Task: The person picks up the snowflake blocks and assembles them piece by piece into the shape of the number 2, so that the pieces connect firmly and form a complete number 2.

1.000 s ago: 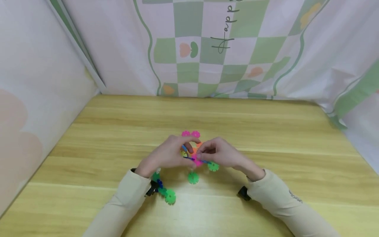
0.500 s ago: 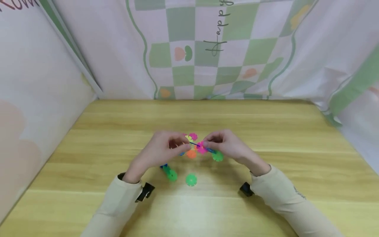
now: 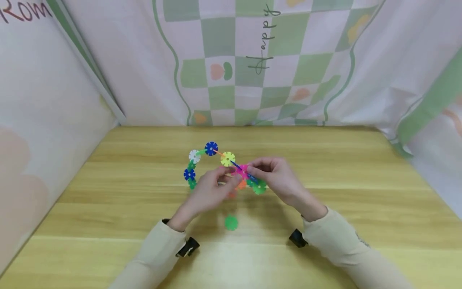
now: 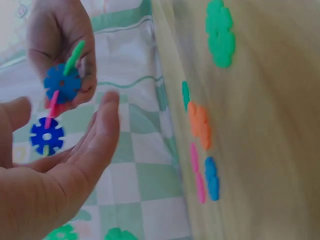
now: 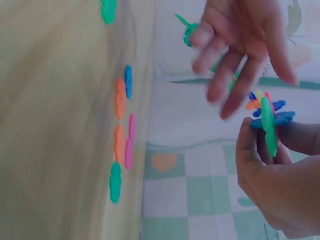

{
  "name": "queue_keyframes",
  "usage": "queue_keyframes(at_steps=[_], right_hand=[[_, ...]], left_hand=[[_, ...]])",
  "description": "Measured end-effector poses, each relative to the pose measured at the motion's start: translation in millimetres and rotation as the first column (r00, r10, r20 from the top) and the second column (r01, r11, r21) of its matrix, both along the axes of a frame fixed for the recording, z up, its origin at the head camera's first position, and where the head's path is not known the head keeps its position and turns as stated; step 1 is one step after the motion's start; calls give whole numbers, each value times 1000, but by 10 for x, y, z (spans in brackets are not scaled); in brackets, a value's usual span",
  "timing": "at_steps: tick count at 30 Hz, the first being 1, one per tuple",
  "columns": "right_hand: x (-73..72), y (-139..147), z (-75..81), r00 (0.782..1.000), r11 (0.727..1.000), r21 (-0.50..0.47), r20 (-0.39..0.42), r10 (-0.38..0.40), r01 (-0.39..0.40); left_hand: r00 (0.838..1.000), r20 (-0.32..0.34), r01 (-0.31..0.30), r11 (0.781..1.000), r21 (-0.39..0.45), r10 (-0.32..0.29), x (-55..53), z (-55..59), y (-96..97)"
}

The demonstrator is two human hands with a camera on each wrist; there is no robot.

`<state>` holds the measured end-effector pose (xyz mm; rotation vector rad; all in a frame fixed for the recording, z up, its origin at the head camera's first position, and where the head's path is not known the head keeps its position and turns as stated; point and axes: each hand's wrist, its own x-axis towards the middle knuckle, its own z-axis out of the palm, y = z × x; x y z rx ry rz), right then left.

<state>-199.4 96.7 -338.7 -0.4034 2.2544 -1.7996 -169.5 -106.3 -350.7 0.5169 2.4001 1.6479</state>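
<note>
My right hand (image 3: 276,176) pinches a chain of notched plastic snowflake discs, gripping a blue disc (image 5: 272,120) beside a green disc (image 5: 269,127) in the right wrist view. From there the chain runs through a pink disc (image 3: 244,171), a yellow disc (image 3: 227,159) and a dark blue disc (image 3: 211,148), curving left to a white disc (image 3: 194,156). My left hand (image 3: 213,186) is just left of the pink disc. Its fingers are extended and spread in the right wrist view, around a dark blue disc (image 4: 47,136) in the left wrist view without gripping it.
A loose green disc (image 3: 231,222) lies on the wooden table (image 3: 325,160) in front of the hands. Further loose discs, including orange (image 4: 200,125), pink (image 4: 198,172) and blue (image 4: 212,178), lie behind it. A patterned curtain (image 3: 249,96) hangs along the back edge.
The chain's left part has swung up and away into a curve beyond my left hand. My left hand has left the dark blue disc and shifted right and nearer. The right hand keeps its pinch.
</note>
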Motion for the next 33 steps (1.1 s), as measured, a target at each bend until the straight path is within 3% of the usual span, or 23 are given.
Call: queue_keyframes(at_steps=[3, 9, 13, 17, 24, 29, 33], right_hand=[[48, -68, -32, 1000, 999, -43, -3, 2, -3], [120, -139, -106, 999, 991, -133, 45, -1, 7], [144, -179, -126, 997, 986, -169, 79, 5, 8], [147, -195, -133, 998, 991, -133, 69, 9, 0], [144, -192, -149, 996, 990, -131, 62, 65, -56], [151, -184, -145, 995, 989, -137, 65, 69, -60], [151, -191, -144, 995, 987, -155, 76, 64, -52]], left_hand=[[999, 20, -38, 992, 117, 36, -15, -18, -14], [1000, 20, -2, 977, 212, -2, -49, -27, -26], [999, 41, 7, 979, 205, -15, -52, -8, -61], [996, 78, 34, 977, 211, -52, -45, 16, -96], [994, 60, 77, 983, 164, -88, -50, 20, -83], [989, 88, 99, 981, 164, -115, -39, 20, -80], [993, 58, 99, 990, 104, -105, -34, 15, -79]])
